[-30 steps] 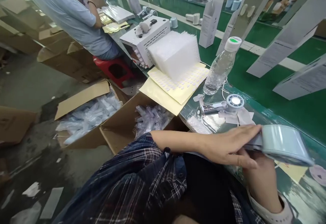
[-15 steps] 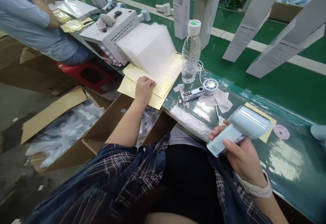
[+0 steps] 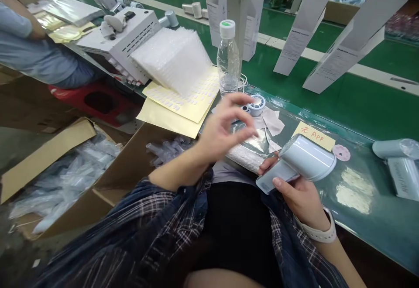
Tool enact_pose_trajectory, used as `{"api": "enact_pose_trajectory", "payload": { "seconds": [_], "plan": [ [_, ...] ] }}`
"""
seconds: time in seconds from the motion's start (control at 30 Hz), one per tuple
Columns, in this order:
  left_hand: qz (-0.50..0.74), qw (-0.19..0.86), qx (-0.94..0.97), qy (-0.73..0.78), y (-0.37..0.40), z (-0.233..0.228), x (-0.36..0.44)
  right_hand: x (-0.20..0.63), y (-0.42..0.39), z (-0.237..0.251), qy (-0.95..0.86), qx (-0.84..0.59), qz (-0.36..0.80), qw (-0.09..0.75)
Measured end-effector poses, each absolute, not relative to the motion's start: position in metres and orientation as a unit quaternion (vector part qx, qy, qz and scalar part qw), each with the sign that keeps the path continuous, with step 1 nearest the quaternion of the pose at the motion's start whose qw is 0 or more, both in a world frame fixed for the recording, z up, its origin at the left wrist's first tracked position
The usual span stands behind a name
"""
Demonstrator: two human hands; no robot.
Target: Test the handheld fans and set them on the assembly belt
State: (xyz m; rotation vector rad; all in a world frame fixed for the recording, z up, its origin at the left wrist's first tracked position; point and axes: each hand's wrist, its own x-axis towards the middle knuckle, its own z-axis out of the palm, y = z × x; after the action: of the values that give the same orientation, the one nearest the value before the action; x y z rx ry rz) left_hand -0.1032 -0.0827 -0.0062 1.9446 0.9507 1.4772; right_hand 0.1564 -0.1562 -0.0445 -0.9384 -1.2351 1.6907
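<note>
My right hand (image 3: pixel 303 198) is wrapped around the handle of a light blue hair dryer (image 3: pixel 306 157), its wide barrel facing right over the table edge. In mid-air to the left, my left hand (image 3: pixel 224 128) is slightly blurred. Its thumb and forefinger come together in a pinch while the other fingers curl apart; whatever is between the tips is too small to make out. Behind that hand, yellow backing sheets with rows of small white stickers (image 3: pixel 183 100) lie under a stack of bubble wrap bags (image 3: pixel 173 59). Partly hidden by its fingers is a round light blue piece with a grille (image 3: pixel 257 103).
A clear water bottle (image 3: pixel 228 61) stands behind my left hand. More wrapped light blue hair dryers (image 3: pixel 401 166) lie at right, past a yellow handwritten note (image 3: pixel 314 136). Tall white boxes (image 3: pixel 356 48) line the green belt. An open carton (image 3: pixel 65 183) of plastic-wrapped pieces sits lower left, near a seated co-worker (image 3: pixel 29 48).
My left hand has lifted off the sticker sheet and moved right, towards the hair dryer. My right hand keeps its grip, with the dryer slightly turned. The whole view has shifted.
</note>
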Motion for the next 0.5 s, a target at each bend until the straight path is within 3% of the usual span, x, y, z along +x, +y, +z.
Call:
{"api": "enact_pose_trajectory", "payload": {
  "seconds": [0.1, 0.23, 0.33, 0.5],
  "plan": [
    [0.527, 0.325, 0.734, 0.279, -0.104, 0.006, -0.042, 0.154, -0.157, -0.046, -0.497, -0.439, 0.623, 0.414],
    [0.548, 0.188, 0.72, 0.383, -0.069, -0.024, -0.042, 0.157, -0.156, -0.047, -0.508, -0.468, 0.589, 0.42],
    [0.542, 0.02, 0.64, 0.545, -0.02, -0.042, -0.115, 0.167, -0.154, -0.047, -0.54, -0.465, 0.566, 0.413],
    [0.401, -0.126, 0.478, 0.771, 0.019, -0.03, -0.268, 0.175, -0.144, -0.048, -0.48, -0.462, 0.592, 0.454]
  ]
}}
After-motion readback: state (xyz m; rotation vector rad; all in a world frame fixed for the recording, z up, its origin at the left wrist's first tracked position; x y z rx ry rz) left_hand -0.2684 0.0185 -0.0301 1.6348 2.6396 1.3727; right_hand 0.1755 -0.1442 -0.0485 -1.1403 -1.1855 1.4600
